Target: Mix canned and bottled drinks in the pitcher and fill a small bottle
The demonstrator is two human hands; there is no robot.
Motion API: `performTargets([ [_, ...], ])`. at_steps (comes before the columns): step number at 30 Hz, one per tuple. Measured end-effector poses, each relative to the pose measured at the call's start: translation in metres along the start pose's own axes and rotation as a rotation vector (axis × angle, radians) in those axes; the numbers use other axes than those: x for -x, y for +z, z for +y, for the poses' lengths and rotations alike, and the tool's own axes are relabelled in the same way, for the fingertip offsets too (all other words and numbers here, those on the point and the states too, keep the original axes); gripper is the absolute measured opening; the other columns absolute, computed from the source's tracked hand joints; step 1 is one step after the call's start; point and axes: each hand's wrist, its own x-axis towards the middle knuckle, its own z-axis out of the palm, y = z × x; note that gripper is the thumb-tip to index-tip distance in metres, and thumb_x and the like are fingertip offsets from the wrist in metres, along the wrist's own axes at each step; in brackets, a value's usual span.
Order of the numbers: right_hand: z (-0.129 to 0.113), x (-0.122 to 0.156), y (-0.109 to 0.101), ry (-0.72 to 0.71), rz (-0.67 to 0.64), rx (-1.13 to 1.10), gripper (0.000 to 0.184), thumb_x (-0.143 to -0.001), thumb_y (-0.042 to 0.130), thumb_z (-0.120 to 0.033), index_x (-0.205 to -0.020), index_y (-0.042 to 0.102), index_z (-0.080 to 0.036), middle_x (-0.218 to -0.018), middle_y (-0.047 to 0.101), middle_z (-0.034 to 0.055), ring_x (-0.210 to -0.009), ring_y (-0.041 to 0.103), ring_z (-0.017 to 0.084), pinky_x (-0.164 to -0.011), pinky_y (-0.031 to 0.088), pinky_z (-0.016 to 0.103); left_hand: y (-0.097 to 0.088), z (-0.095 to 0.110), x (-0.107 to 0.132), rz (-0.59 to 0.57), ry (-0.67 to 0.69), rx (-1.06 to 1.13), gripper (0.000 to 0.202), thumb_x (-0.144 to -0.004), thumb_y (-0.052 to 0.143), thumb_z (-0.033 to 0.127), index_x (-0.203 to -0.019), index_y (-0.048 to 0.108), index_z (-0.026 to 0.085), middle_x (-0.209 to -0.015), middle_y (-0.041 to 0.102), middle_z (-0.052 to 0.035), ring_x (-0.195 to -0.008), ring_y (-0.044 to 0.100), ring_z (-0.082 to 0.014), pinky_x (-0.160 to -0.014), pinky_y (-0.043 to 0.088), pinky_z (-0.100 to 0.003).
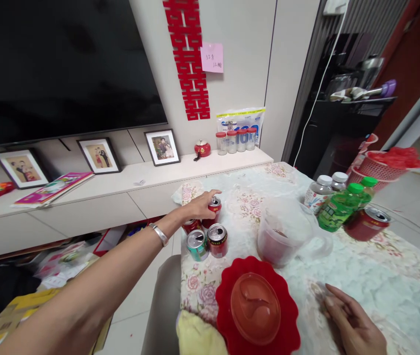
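My left hand [199,205] reaches out over the table's left edge and grips a red drink can [214,206] from the side. Just nearer me stand another red can [191,226], a green can [197,244] and a third red can [217,240], close together. My right hand [350,323] rests on the floral tablecloth [380,276] at the lower right, fingers loosely bent and holding nothing. A red scalloped dish with a domed lid [256,308] lies between my two hands.
A clear plastic tub [284,231] sits mid-table. Green bottles [337,207], white-capped jars [319,190] and a tipped red can [367,223] are at the right, a red basket [383,165] beyond. A low cabinet [121,185] with photo frames runs under the television.
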Motion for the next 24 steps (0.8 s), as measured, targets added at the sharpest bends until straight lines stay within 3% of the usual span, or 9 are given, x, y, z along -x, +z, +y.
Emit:
performTargets([
  [3,-0.003,0.000,0.002,0.079,-0.022,-0.036,0.062,-0.061,0.083,-0.067,-0.102,0.079,-0.020,-0.082,0.078,0.0067,-0.070,0.073,0.025,-0.058,0.061,0.030,0.002,-0.004,-0.002,-0.057,0.022,-0.032,0.071,-0.064,0.071,0.029,-0.133,0.056,0.022,-0.134,0.066,-0.0110,-0.124,0.063,-0.0329,-0.105,0.049,-0.040],
  [6,-0.005,-0.002,0.001,0.104,-0.028,-0.066,0.067,-0.062,0.081,-0.069,-0.104,0.077,-0.017,-0.082,0.078,0.0076,-0.070,0.073,0.025,-0.061,0.060,0.031,0.003,-0.008,-0.003,-0.096,0.014,-0.044,0.067,-0.066,0.072,0.036,-0.131,0.059,0.024,-0.133,0.070,-0.0095,-0.123,0.065,-0.0327,-0.107,0.049,-0.041],
  [10,-0.012,-0.025,-0.007,0.051,0.074,-0.030,0.067,-0.071,0.077,-0.068,-0.111,0.075,-0.015,-0.084,0.076,0.0067,-0.075,0.070,0.023,-0.067,0.058,0.034,0.003,-0.011,-0.001,-0.132,0.025,-0.043,0.066,-0.070,0.068,0.054,-0.128,0.062,0.022,-0.136,0.070,-0.0119,-0.128,0.064,-0.0349,-0.112,0.047,-0.044],
  [12,-0.017,-0.048,-0.013,0.001,0.161,0.008,0.062,-0.078,0.075,-0.065,-0.116,0.075,-0.015,-0.090,0.075,0.0066,-0.081,0.070,0.023,-0.078,0.058,0.037,0.003,-0.013,0.000,-0.157,0.043,-0.037,0.069,-0.077,0.058,0.064,-0.130,0.063,0.020,-0.136,0.071,-0.0145,-0.128,0.064,-0.0354,-0.113,0.046,-0.046],
  [15,-0.026,-0.095,-0.023,-0.072,0.283,0.070,0.053,-0.088,0.073,-0.053,-0.127,0.069,-0.017,-0.114,0.073,0.0091,-0.102,0.069,0.023,-0.094,0.057,0.040,0.005,-0.019,0.001,-0.187,0.066,-0.026,0.073,-0.081,0.052,0.071,-0.131,0.065,0.020,-0.138,0.071,-0.0140,-0.128,0.065,-0.0353,-0.113,0.047,-0.046],
  [20,-0.031,-0.178,-0.030,-0.085,0.391,0.221,0.045,-0.098,0.069,-0.042,-0.135,0.061,-0.018,-0.134,0.064,0.0104,-0.116,0.065,0.025,-0.100,0.055,0.050,0.009,-0.031,0.004,-0.170,0.070,-0.011,0.080,-0.084,0.053,0.077,-0.143,0.059,0.023,-0.150,0.063,-0.0122,-0.139,0.058,-0.0356,-0.119,0.042,-0.046],
  [24,-0.027,-0.223,-0.030,-0.088,0.398,0.276,0.047,-0.099,0.068,-0.042,-0.139,0.059,-0.019,-0.138,0.061,0.0111,-0.119,0.064,0.026,-0.100,0.055,0.051,0.005,-0.032,0.004,-0.064,0.069,-0.037,0.082,-0.085,0.048,0.079,-0.142,0.060,0.021,-0.151,0.062,-0.0148,-0.139,0.057,-0.0369,-0.119,0.043,-0.047],
])
